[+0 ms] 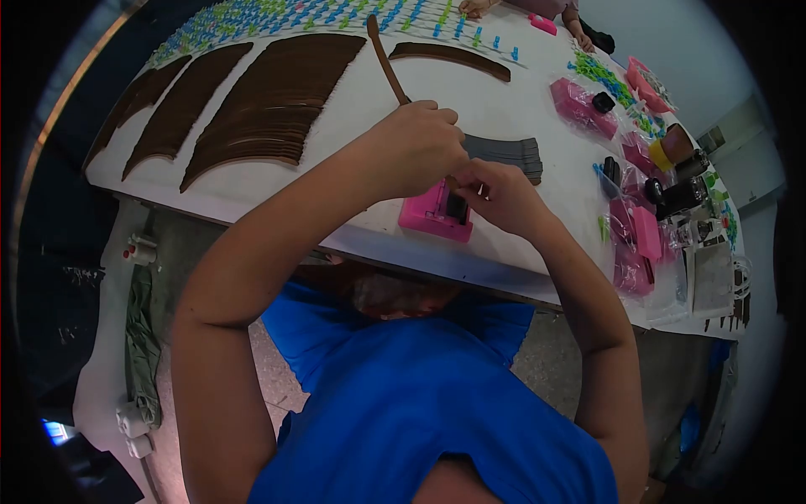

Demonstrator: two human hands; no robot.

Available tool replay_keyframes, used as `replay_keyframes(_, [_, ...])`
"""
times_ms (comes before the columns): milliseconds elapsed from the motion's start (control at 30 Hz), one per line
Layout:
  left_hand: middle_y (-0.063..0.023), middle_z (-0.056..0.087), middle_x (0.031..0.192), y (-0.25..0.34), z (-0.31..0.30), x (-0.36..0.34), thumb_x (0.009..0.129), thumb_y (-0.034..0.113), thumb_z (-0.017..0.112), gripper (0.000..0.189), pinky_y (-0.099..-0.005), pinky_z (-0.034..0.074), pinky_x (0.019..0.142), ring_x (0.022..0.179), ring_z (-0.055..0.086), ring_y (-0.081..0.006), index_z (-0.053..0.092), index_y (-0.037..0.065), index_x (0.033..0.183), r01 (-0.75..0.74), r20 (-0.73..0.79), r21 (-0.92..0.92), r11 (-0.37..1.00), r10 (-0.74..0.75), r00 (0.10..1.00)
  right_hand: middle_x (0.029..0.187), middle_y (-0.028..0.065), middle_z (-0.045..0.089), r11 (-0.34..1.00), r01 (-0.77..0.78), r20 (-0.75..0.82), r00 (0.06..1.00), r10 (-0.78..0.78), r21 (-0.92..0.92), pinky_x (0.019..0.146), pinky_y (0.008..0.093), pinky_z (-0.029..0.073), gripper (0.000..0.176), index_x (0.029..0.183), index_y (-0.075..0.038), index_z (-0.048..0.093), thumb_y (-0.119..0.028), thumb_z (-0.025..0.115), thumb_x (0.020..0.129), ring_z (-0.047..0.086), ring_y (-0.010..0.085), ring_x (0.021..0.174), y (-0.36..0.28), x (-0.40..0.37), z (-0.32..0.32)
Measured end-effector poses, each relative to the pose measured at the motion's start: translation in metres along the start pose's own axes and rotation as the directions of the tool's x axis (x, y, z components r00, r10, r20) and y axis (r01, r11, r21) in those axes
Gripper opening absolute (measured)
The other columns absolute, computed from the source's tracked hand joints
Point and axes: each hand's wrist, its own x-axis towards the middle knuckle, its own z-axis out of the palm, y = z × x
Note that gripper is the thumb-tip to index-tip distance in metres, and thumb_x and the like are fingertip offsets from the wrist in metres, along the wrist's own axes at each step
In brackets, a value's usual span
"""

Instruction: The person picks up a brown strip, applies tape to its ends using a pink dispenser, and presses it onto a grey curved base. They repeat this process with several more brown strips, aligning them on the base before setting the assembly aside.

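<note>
My left hand (416,147) is closed around a long thin brown strip (384,59) that sticks up and away across the white table (504,101). My right hand (499,195) pinches the strip's lower end just above a pink block-shaped tool (428,217) with a dark slot, which rests near the table's front edge. A fanned stack of grey strips (512,153) lies just behind both hands.
Fans of brown strips (269,101) cover the table's left. Rows of small blue and green pieces (336,15) line the far edge. Pink packets (579,105), tape rolls and small dark parts crowd the right side. Another person's hand (478,7) shows at the far edge.
</note>
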Motion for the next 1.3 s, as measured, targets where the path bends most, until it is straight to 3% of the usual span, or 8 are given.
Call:
replay_keyframes(67, [-0.0025,0.071,0.087,0.0,-0.001,0.001,0.083,0.007,0.073,0.009,-0.0385,0.052,0.096,0.101,0.067,-0.0228,0.078,0.014,0.085,0.006,0.01,0.002,1.0,-0.006,1.0,0.087,0.008,0.073,0.999,0.048,-0.028,0.998,-0.048,-0.005,0.064,0.0328,0.056,0.017,0.105,-0.004,0.068,-0.004,0.078,0.091,0.07,0.0194,0.071,0.002,0.0,0.002])
replay_keyframes(200, [-0.0025,0.072,0.088,-0.001,0.0,0.0,0.083,0.007,0.073,0.01,-0.0383,0.052,0.096,0.101,0.067,-0.0224,0.079,0.014,0.087,0.006,0.005,0.012,1.0,-0.006,1.0,0.087,0.008,0.073,0.999,0.053,-0.035,0.998,-0.053,-0.011,0.064,0.0326,0.056,0.017,0.105,-0.004,0.068,-0.005,0.078,0.09,0.07,0.0197,0.071,0.004,0.001,0.006])
replay_keyframes(267, [-0.0025,0.072,0.088,-0.001,-0.001,-0.001,0.083,0.007,0.073,0.011,-0.0383,0.052,0.096,0.101,0.067,-0.0225,0.079,0.014,0.087,0.01,0.007,0.004,1.0,-0.01,1.0,0.09,0.0093,0.075,1.0,0.008,-0.026,1.0,-0.009,-0.017,0.072,0.0409,0.058,0.015,0.102,-0.008,0.068,-0.007,0.076,0.089,0.073,0.0302,0.083,0.002,0.002,0.007])
replay_keyframes(533, [-0.003,0.07,0.086,-0.003,0.011,-0.01,0.081,0.004,0.073,0.012,-0.0377,0.053,0.092,0.097,0.066,-0.0225,0.079,0.012,0.087,0.022,-0.065,-0.031,0.999,-0.024,0.998,0.089,0.0094,0.074,1.0,0.01,-0.038,0.999,-0.011,-0.025,0.072,0.0405,0.058,0.017,0.103,-0.008,0.068,-0.006,0.076,0.089,0.073,0.0302,0.081,0.003,-0.003,0.004])
replay_keyframes(600, [-0.0041,0.069,0.084,-0.005,0.019,-0.016,0.079,0.003,0.073,0.013,-0.0374,0.055,0.085,0.093,0.066,-0.0234,0.078,0.011,0.087,0.006,-0.153,-0.073,0.997,-0.017,0.988,0.089,0.0094,0.074,1.0,-0.005,-0.03,1.0,0.005,-0.023,0.071,0.0401,0.057,0.017,0.104,-0.008,0.068,-0.006,0.076,0.089,0.072,0.03,0.081,0.004,-0.006,0.003])
replay_keyframes(667, [-0.0038,0.069,0.085,-0.005,0.033,-0.022,0.079,0.004,0.073,0.012,-0.0373,0.056,0.083,0.092,0.067,-0.0236,0.078,0.012,0.087,0.013,-0.164,-0.091,0.996,-0.027,0.986,0.089,0.0079,0.073,0.997,0.057,-0.044,0.997,-0.06,-0.051,0.066,0.034,0.056,0.018,0.106,-0.005,0.07,-0.002,0.076,0.089,0.069,0.0216,0.074,0.009,-0.01,0.002])
replay_keyframes(800, [-0.006,0.066,0.082,0.0,0.064,-0.028,0.077,0.002,0.074,0.015,-0.0385,0.056,0.071,0.084,0.066,-0.0257,0.076,0.01,0.09,-0.015,-0.307,-0.185,0.983,-0.043,0.951,0.09,0.0076,0.073,0.984,0.126,-0.028,0.991,-0.13,-0.123,0.067,0.0352,0.057,0.021,0.107,-0.007,0.074,0.001,0.075,0.087,0.07,0.0236,0.076,0.018,-0.018,-0.004])
replay_keyframes(1300, [-0.0083,0.068,0.086,0.018,0.085,-0.026,0.078,0.001,0.074,0.017,-0.0408,0.056,0.07,0.084,0.067,-0.0281,0.076,0.006,0.094,-0.013,-0.362,-0.34,0.94,-0.119,0.924,0.092,0.0074,0.072,0.987,0.07,0.049,0.997,-0.063,-0.148,0.07,0.0356,0.057,0.03,0.108,-0.01,0.079,0.006,0.071,0.084,0.069,0.024,0.081,0.021,-0.032,-0.018])
